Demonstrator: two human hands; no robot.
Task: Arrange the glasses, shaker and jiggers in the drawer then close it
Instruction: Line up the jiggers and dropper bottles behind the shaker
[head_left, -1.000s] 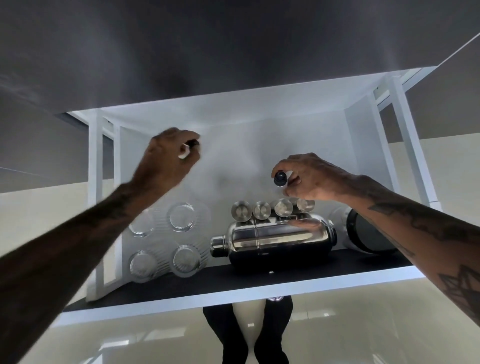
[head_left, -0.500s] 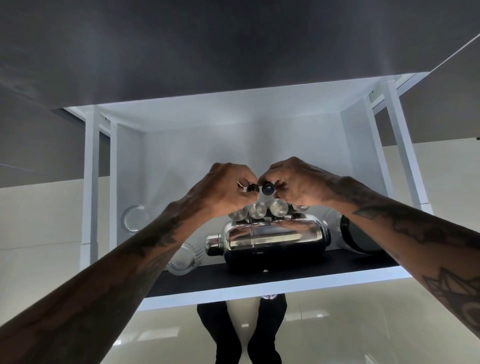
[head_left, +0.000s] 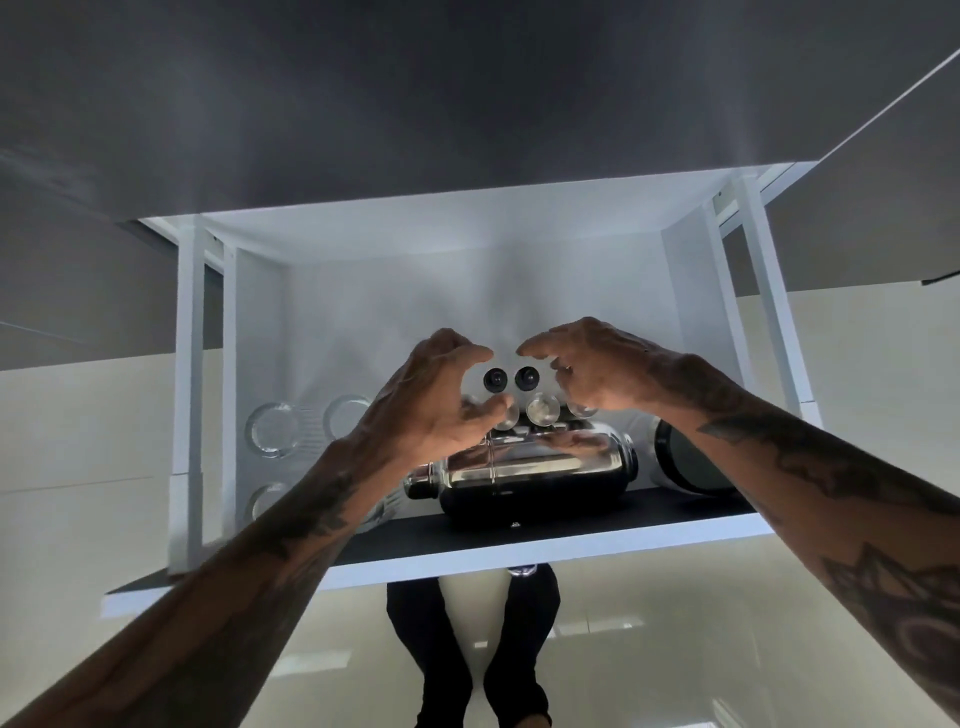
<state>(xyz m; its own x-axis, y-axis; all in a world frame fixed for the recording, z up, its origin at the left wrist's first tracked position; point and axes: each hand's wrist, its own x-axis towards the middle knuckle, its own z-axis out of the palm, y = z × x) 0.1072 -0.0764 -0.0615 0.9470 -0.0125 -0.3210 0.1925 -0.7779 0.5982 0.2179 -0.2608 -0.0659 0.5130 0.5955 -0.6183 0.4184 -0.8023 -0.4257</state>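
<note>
I look down into an open white drawer (head_left: 545, 552). Two small dark jiggers (head_left: 494, 380) (head_left: 527, 378) stand side by side near its middle. My left hand (head_left: 434, 402) and my right hand (head_left: 597, 366) hover on either side of them with fingers spread, holding nothing. Just in front stands a row of silver jiggers (head_left: 542, 409), partly hidden by my hands. A chrome shaker (head_left: 524, 470) lies on its side against the drawer front. Clear glasses (head_left: 272, 428) stand at the left, some behind my left forearm.
A white and black round vessel (head_left: 685, 462) lies in the drawer's right front corner. A dark counter (head_left: 467, 104) overhangs the drawer's far end. White rails (head_left: 763, 291) flank both sides. My black trouser legs (head_left: 467, 654) and a glossy pale floor show below.
My left hand came from the left to meet the right one. Both set their dark jiggers down behind the silver row, then opened and drew slightly apart.
</note>
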